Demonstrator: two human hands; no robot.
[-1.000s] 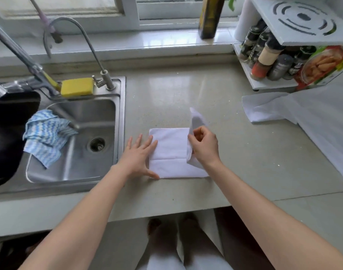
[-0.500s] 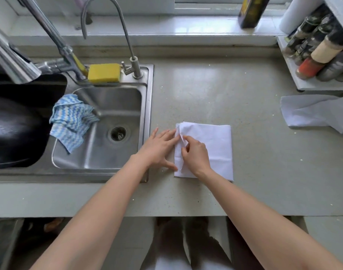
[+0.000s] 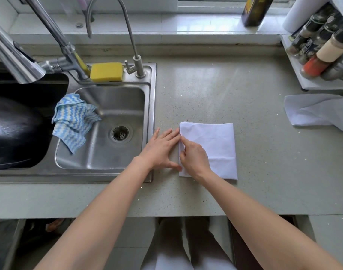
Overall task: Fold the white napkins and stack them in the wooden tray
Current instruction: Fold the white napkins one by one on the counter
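Unfolded napkin [image 3: 314,110] cut off right, spice jars [image 3: 326,49] too (labels perhaps unreadable) — napkin's [image 3: 215,147] left edge hand-hidden

Speckled countertop [image 3: 215,90] bears folded napkin [image 3: 217,147] (white) and spice rack [image 3: 311,85].

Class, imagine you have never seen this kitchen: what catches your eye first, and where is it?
First, the folded white napkin on the counter, with the right hand pinching its left edge and the left hand flat beside it. Next, the blue striped cloth draped over the sink divider and the yellow sponge behind.
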